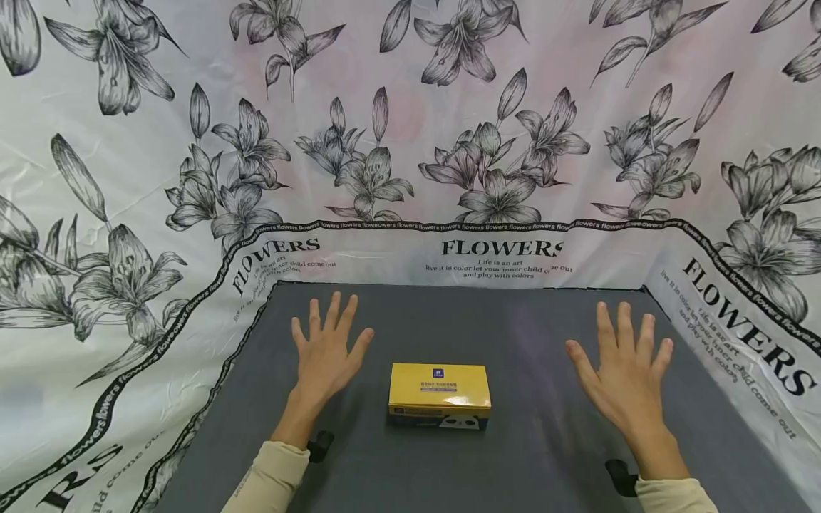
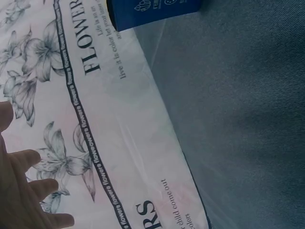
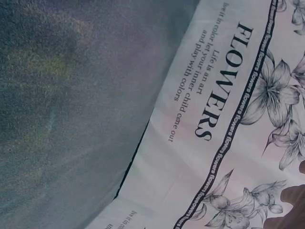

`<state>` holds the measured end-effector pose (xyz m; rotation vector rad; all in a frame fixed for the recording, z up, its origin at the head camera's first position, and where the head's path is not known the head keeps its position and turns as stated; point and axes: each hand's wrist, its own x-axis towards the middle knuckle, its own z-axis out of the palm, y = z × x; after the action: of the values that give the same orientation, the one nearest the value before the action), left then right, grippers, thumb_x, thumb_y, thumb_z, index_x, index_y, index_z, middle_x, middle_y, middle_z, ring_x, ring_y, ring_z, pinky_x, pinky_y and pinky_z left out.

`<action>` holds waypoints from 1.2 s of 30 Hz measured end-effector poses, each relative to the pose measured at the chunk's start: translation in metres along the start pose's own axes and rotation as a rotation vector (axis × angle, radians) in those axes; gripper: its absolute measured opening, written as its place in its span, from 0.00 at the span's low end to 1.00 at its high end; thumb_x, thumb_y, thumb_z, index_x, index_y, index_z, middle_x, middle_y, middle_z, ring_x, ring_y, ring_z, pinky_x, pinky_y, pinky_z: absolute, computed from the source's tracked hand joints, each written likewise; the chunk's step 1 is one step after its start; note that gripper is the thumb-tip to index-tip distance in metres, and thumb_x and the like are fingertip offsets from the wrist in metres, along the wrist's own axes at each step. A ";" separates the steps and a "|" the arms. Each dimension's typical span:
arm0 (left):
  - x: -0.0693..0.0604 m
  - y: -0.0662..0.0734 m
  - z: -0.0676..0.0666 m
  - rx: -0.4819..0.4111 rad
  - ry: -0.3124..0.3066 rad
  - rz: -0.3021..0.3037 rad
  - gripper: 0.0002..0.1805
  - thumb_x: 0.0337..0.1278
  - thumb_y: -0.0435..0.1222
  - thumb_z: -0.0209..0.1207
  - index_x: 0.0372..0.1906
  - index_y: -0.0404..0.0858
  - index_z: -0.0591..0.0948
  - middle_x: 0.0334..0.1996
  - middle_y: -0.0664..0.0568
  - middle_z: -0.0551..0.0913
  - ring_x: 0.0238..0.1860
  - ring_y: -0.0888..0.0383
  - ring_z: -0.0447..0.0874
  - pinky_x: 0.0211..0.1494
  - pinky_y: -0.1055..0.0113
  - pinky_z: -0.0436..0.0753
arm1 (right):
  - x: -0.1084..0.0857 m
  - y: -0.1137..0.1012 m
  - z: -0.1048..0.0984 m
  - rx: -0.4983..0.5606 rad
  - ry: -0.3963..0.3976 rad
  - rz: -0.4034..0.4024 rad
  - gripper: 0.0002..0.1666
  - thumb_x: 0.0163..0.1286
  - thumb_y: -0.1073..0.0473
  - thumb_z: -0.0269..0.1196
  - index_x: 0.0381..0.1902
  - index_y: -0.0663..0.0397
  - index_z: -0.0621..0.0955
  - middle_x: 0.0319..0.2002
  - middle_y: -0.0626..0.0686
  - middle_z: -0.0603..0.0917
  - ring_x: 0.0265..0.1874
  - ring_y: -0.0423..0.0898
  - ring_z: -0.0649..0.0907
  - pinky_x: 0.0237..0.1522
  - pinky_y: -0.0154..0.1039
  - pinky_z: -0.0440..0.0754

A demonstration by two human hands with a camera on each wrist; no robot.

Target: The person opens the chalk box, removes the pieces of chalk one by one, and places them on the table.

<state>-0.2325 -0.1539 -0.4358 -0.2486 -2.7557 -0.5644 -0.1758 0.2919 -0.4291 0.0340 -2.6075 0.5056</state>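
Observation:
A yellow box (image 1: 440,386) with a dark blue lower front lies on the grey table, between the two hands. To its left is my left hand (image 1: 326,354), fingers straight and spread, holding nothing. On the other side, my right hand (image 1: 625,374) is also spread flat with nothing in it, farther from the box. In the left wrist view a blue side of the box (image 2: 155,12) shows at the top edge, and the left fingers (image 2: 45,189) enter at lower left. Only some right fingertips (image 3: 293,195) appear at the right wrist view's edge.
Behind the grey table surface (image 1: 474,320) hangs a white curtain (image 1: 398,178) printed with lilies and the word FLOWERS. It runs along the left and right sides too. A black wrist device (image 1: 321,447) sits by the left cuff, another (image 1: 621,477) by the right cuff.

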 end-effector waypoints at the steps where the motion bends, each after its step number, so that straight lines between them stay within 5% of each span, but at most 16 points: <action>1: -0.001 0.000 0.001 -0.005 0.003 0.001 0.39 0.75 0.62 0.45 0.83 0.55 0.52 0.84 0.48 0.47 0.83 0.36 0.32 0.75 0.26 0.33 | 0.000 -0.001 0.000 0.001 0.000 0.000 0.48 0.79 0.34 0.48 0.84 0.46 0.45 0.83 0.64 0.40 0.80 0.72 0.34 0.69 0.79 0.26; 23: -0.013 0.002 0.015 -0.033 0.039 0.028 0.36 0.75 0.59 0.48 0.81 0.54 0.60 0.80 0.45 0.59 0.81 0.34 0.48 0.74 0.26 0.49 | -0.008 -0.014 0.019 0.017 0.008 -0.019 0.46 0.78 0.35 0.50 0.83 0.48 0.52 0.80 0.68 0.53 0.80 0.72 0.45 0.71 0.77 0.35; 36: -0.020 0.006 0.028 -0.034 -0.001 0.084 0.34 0.73 0.60 0.51 0.78 0.55 0.65 0.78 0.47 0.64 0.78 0.37 0.57 0.72 0.30 0.59 | -0.015 -0.023 0.035 0.046 0.013 -0.090 0.42 0.76 0.41 0.57 0.80 0.51 0.61 0.76 0.69 0.62 0.78 0.72 0.52 0.72 0.76 0.42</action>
<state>-0.2201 -0.1393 -0.4647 -0.3704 -2.7236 -0.5889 -0.1760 0.2567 -0.4564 0.1620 -2.5677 0.5317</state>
